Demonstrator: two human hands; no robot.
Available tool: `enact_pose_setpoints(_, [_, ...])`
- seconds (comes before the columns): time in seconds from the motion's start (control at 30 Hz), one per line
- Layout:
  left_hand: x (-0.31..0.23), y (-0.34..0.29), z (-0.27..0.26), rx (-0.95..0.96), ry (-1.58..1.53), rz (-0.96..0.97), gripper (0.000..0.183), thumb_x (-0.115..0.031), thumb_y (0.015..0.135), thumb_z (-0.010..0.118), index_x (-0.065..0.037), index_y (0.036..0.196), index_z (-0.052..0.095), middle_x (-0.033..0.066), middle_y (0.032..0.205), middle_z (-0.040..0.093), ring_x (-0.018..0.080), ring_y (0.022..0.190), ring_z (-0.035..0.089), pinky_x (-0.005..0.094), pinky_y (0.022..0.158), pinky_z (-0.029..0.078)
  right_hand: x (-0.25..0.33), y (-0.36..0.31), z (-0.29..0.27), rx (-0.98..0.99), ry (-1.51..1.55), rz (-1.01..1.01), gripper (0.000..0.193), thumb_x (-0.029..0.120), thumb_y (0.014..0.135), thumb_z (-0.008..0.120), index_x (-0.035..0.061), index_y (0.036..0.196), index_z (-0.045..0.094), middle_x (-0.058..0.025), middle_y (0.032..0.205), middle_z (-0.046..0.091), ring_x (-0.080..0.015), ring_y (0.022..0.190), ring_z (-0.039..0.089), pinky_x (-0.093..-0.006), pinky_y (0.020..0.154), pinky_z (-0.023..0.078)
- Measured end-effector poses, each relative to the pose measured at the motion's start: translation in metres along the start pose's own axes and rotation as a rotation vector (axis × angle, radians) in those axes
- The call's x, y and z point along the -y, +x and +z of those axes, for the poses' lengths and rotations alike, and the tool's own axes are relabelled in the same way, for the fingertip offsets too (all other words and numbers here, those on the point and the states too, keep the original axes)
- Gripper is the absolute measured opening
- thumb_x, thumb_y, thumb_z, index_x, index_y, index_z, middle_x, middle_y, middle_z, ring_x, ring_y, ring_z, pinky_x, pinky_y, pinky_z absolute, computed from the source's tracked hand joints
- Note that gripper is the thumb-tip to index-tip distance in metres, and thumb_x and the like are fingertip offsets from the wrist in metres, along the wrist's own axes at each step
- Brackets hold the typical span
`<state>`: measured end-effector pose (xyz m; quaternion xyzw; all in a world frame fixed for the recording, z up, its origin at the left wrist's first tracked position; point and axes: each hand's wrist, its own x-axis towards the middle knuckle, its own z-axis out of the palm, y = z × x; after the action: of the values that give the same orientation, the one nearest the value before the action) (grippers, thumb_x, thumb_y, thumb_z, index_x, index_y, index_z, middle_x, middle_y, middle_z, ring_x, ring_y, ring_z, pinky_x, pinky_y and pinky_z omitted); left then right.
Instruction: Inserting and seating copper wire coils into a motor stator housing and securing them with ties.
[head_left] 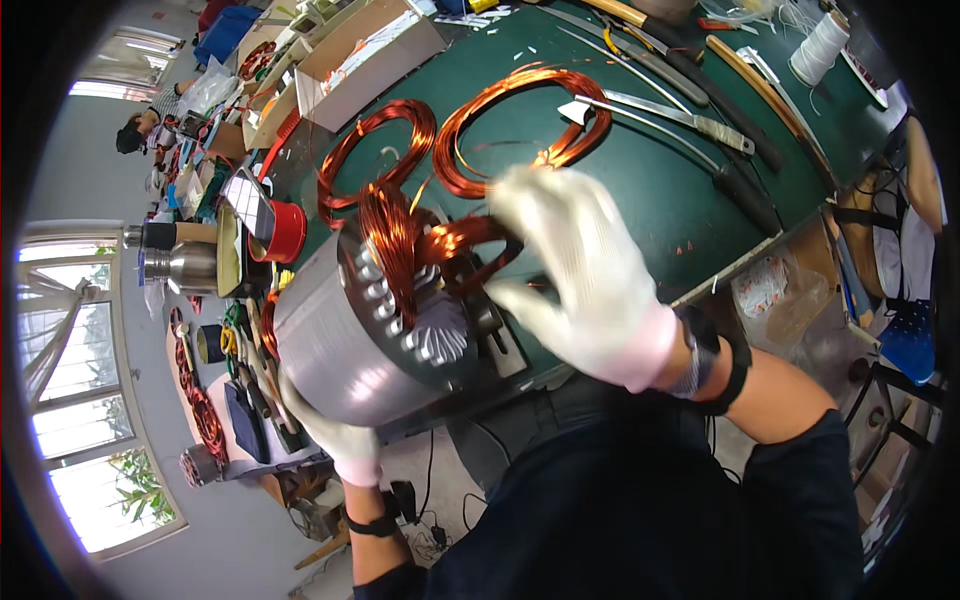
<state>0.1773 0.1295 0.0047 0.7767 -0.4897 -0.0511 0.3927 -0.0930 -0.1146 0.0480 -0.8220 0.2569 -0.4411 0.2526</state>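
A grey cylindrical motor stator (360, 350) lies on its side at the near edge of the bench. Copper wire coils (390, 235) stand out of its slotted end, which is lined with white slot insulation (436, 340). My left hand (335, 425), white-gloved, holds the stator low on its left side, with the fingertips hidden. Beside the loose end of one coil is my right hand (575, 265), gloved too. Its thumb and fingers are apart around the coil end, and the fingers are slightly blurred. Two copper wire bundles (405, 115) (575, 82) lie just beyond.
Long-handled tools (745, 190) and a white thread spool (820, 48) lie at the far right of the green bench (700, 230). A cardboard box (370, 65) stands at the back. To the left are a red tape roll (280, 232) and a steel flask (190, 268).
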Motion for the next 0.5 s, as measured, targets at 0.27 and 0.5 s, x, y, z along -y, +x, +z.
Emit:
enact_pose_setpoints(0.27, [0.043,0.044,0.007,-0.133,0.289,0.246,0.056,-0.012,0.091,0.073,0.003,0.142,0.054,0.0111,0.124,0.071,0.0192,0.106,0.069,0.0343,0.094,0.055,-0.003,0.005,0.066,0.007,0.115,0.149,0.037,-0.009,0.077,0.057,0.0053,0.111,0.054,-0.0201,0.105,0.059,-0.0448,0.083,0.064,-0.0531,0.069,0.052])
enact_pose_setpoints(0.5, [0.028,0.048,0.005,-0.163,-0.096,-0.006,0.049,-0.009,0.1,0.06,0.0,0.147,0.049,0.0111,0.124,0.07,0.0202,0.103,0.07,0.0332,0.091,0.057,0.012,0.001,0.061,-0.068,0.554,0.425,0.03,-0.007,0.08,0.06,0.0016,0.109,0.059,-0.0169,0.099,0.063,-0.0364,0.09,0.066,-0.0405,0.081,0.054])
